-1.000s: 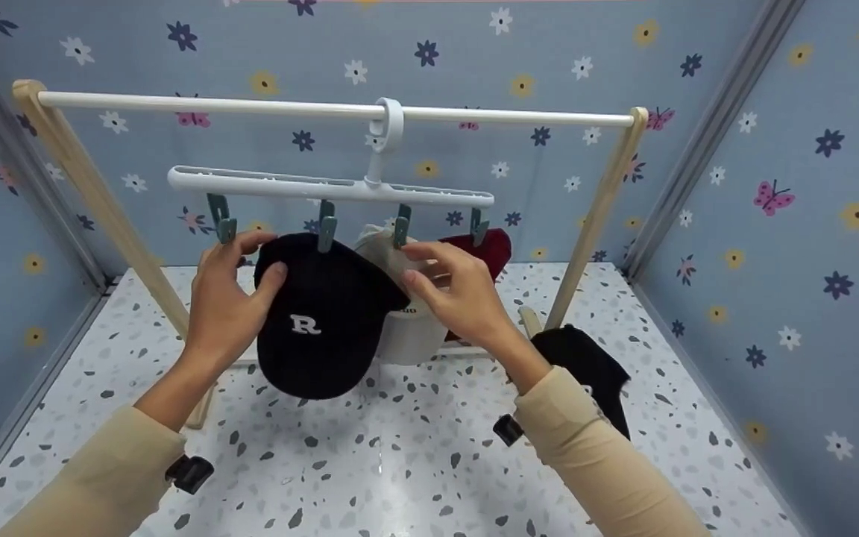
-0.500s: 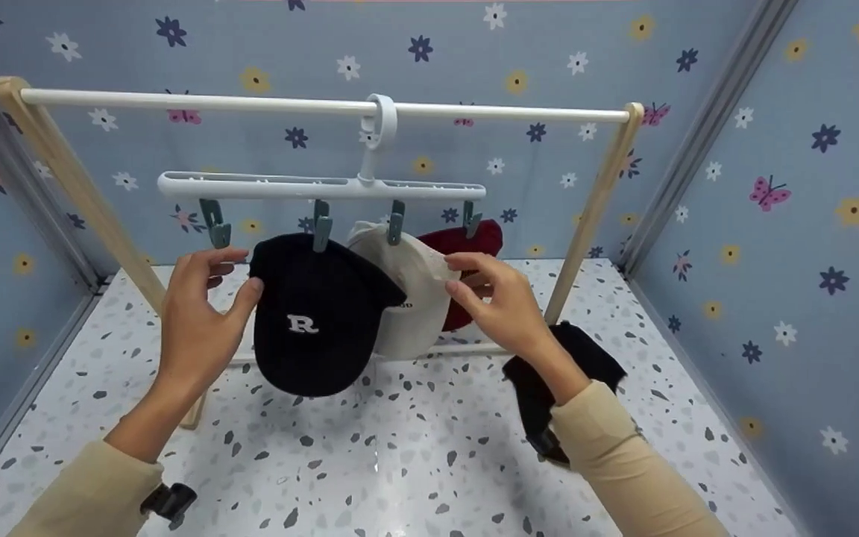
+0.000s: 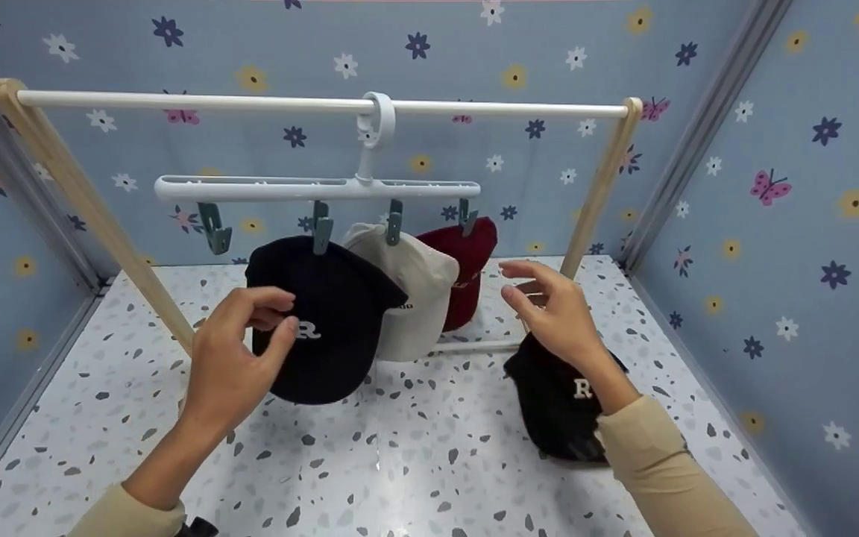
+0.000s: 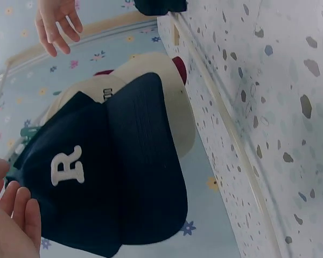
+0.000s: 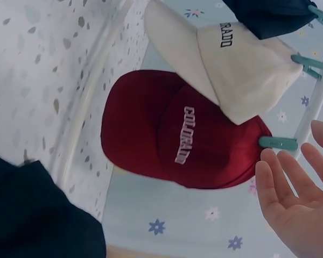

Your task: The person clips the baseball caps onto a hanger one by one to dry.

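A black cap [image 3: 340, 350] with a white R hangs from a green clip [image 3: 322, 227] on the white hanger [image 3: 273, 189]. Behind it hang a cream cap [image 3: 422, 298] and a red cap [image 5: 145, 129], each from its own clip. My left hand [image 3: 239, 358] is in front of the black cap, fingers loosely bent and holding nothing; whether it touches the cap I cannot tell. To the right of the red cap is my right hand [image 3: 564, 313], its relaxed fingers around nothing. Another black cap [image 3: 549, 410] lies on the floor below it, partly hidden by the forearm.
The hanger hooks over the white rail [image 3: 176, 101] of a rack with wooden side posts [image 3: 94, 201]. A bare clip [image 3: 215, 230] dangles at the hanger's left end. A low white bar [image 3: 474, 347] runs behind the caps. Flowered walls [image 3: 780, 298] enclose the speckled floor [image 3: 400, 477].
My right hand has left the hanging caps and moved right. My left hand shifted from the black cap's left edge to in front of it. The cream and red caps are now uncovered.
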